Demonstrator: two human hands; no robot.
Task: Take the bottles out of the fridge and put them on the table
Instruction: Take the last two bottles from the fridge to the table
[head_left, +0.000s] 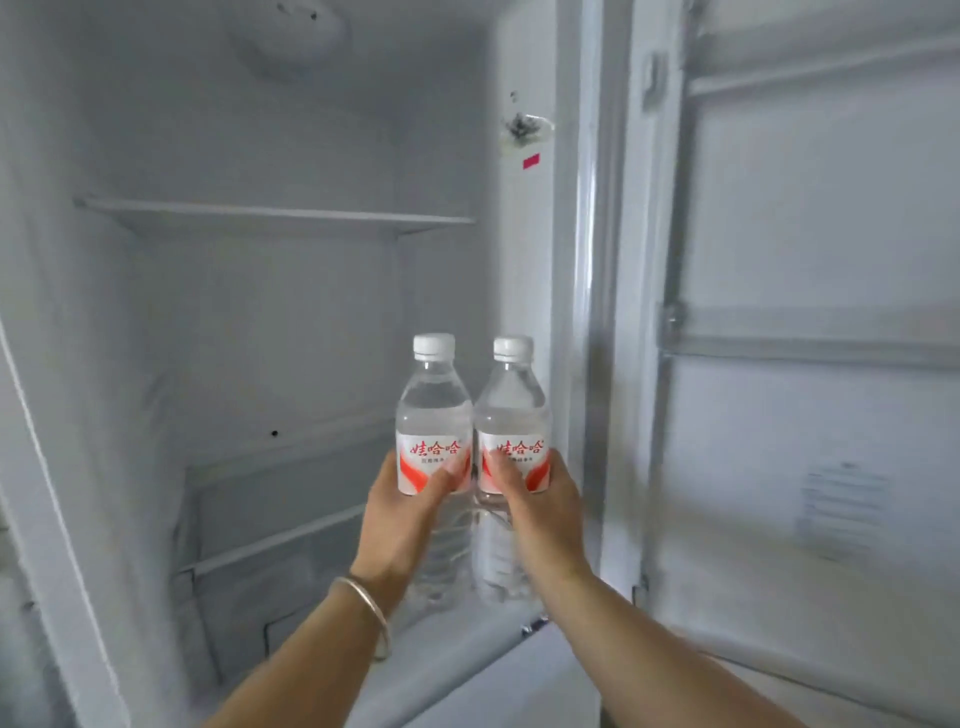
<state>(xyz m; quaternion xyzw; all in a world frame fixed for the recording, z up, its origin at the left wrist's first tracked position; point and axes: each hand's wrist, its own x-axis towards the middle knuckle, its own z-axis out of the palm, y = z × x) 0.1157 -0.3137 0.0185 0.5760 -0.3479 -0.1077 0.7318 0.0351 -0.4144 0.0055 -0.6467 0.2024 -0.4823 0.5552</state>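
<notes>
The open fridge (291, 218) is seen with its shelves bare, and the table is not in view. Two upright water bottles, touching side by side at the fridge's lower front, are each gripped around the label: the left bottle (434, 415) by the closed left hand (402, 512), the right bottle (511, 421) by the closed right hand (540, 512). Both should be kept upright and drawn straight back, clear of the door frame, before being carried off.

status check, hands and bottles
Left hand shut on left bottle. Right hand shut on right bottle. Both upright, at the open fridge. Nothing blocking.
</notes>
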